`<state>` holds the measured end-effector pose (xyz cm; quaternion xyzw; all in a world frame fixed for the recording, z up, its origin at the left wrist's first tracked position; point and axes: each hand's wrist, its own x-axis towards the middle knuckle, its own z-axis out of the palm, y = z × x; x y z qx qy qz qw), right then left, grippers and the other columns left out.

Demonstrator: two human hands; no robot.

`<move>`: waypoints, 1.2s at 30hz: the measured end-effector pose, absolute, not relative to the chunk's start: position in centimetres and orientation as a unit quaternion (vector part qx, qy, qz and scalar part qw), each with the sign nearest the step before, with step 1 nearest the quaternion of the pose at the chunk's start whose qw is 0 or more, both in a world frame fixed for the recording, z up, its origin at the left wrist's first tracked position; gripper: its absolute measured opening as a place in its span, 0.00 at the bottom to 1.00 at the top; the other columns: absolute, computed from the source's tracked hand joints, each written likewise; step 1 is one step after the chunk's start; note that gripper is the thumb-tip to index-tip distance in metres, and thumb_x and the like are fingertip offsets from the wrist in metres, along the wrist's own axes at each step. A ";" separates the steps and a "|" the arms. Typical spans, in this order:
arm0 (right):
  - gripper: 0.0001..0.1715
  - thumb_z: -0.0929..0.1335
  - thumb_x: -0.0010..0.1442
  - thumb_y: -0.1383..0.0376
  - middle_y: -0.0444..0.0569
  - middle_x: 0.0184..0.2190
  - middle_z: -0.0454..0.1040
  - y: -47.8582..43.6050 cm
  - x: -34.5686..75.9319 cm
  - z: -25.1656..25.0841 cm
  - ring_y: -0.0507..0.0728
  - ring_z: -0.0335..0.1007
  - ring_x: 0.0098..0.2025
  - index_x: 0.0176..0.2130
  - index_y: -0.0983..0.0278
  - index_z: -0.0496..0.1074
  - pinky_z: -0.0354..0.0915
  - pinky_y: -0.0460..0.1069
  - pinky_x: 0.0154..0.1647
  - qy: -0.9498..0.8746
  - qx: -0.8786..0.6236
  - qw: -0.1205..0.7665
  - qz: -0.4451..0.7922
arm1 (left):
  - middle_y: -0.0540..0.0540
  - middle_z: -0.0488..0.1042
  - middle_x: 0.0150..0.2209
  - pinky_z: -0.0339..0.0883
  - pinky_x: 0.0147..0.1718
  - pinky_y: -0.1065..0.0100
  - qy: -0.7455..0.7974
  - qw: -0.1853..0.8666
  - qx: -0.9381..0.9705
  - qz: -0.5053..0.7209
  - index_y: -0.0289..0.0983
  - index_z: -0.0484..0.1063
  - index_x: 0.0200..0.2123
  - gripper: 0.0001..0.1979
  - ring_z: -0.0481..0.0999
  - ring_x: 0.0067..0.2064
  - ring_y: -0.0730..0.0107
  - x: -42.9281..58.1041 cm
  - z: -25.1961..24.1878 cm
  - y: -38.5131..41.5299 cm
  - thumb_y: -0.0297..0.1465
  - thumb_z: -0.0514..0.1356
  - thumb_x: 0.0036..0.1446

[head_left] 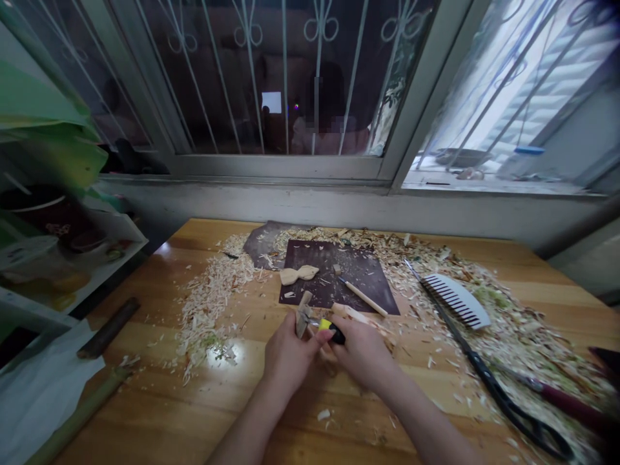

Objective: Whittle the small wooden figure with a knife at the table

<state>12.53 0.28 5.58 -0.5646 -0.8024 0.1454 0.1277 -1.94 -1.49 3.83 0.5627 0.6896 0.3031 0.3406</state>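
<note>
Near the middle of the table, my left hand [287, 352] is closed around a small pale wood piece [304, 302]. My right hand [362, 349] grips a hand tool with a yellow-and-black handle [332, 329]; its metal shaft points left at the wood piece, and its tip is hard to make out. Just beyond my right hand lies a longer piece of pale wood [356, 314], partly hidden by the hand. A carved, waisted wooden shape [296, 276] and a knife with a wooden handle [365, 298] rest on a dark mat [375, 274].
Wood shavings [208, 310] lie around the mat on several sides. To the right are a white comb [460, 300], a long black-handled tool [489, 381] and a dark red handle [566, 400]. Sticks [109, 328] lie at the left, beside a shelf [128, 236]. A barred window stands behind.
</note>
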 end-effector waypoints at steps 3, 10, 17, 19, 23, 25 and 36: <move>0.06 0.63 0.53 0.66 0.48 0.26 0.75 0.4 12.8 5.7 0.56 0.69 0.29 0.29 0.62 0.69 0.52 0.46 0.26 -0.808 -0.558 0.134 0.133 | 0.47 0.74 0.31 0.59 0.31 0.70 0.658 0.393 0.546 0.338 0.39 0.66 0.37 0.23 0.72 0.34 0.64 -1.6 2.7 -1.1 0.50 0.57 0.45; 0.05 0.64 0.52 0.64 0.48 0.27 0.74 0.4 13.5 5.7 0.56 0.68 0.31 0.30 0.62 0.68 0.50 0.46 0.27 -0.830 -0.530 0.130 0.113 | 0.49 0.70 0.25 0.59 0.29 0.72 0.595 0.515 0.460 0.411 0.35 0.68 0.30 0.21 0.69 0.28 0.70 -1.1 2.2 -1.0 0.46 0.62 0.41; 0.05 0.62 0.52 0.66 0.47 0.26 0.74 0.2 12.9 6.2 0.55 0.67 0.30 0.28 0.62 0.67 0.49 0.46 0.27 -0.830 -0.532 0.124 0.114 | 0.50 0.70 0.22 0.59 0.26 0.73 0.565 0.579 0.395 0.435 0.34 0.69 0.31 0.23 0.69 0.27 0.70 -1.3 3.6 -1.3 0.47 0.64 0.38; 0.05 0.62 0.52 0.66 0.47 0.26 0.74 0.2 12.9 6.3 0.55 0.67 0.30 0.28 0.62 0.67 0.49 0.46 0.27 -0.827 -0.539 0.123 0.102 | 0.48 0.72 0.24 0.60 0.28 0.72 0.567 0.570 0.401 0.438 0.34 0.70 0.31 0.22 0.70 0.29 0.69 -1.3 3.2 -1.2 0.46 0.64 0.39; 0.05 0.62 0.52 0.66 0.47 0.27 0.73 0.1 12.9 6.3 0.55 0.67 0.31 0.28 0.62 0.67 0.48 0.46 0.27 -0.824 -0.547 0.116 0.092 | 0.44 0.74 0.31 0.62 0.34 0.68 0.572 0.546 0.430 0.436 0.33 0.70 0.31 0.21 0.72 0.34 0.65 -1.5 2.4 -0.9 0.44 0.64 0.40; 0.04 0.62 0.52 0.66 0.48 0.28 0.73 0.0 13.0 6.3 0.56 0.67 0.31 0.29 0.62 0.67 0.48 0.46 0.28 -0.825 -0.546 0.114 0.093 | 0.43 0.74 0.32 0.62 0.35 0.67 0.575 0.541 0.438 0.430 0.33 0.69 0.31 0.20 0.72 0.35 0.64 -1.6 2.3 -0.9 0.44 0.63 0.41; 0.05 0.63 0.53 0.66 0.47 0.27 0.74 0.1 12.9 6.3 0.55 0.67 0.30 0.28 0.62 0.67 0.47 0.46 0.27 -0.821 -0.549 0.128 0.088 | 0.44 0.74 0.32 0.62 0.36 0.67 0.595 0.523 0.460 0.401 0.34 0.69 0.32 0.21 0.72 0.35 0.63 -1.8 2.3 -0.8 0.46 0.61 0.42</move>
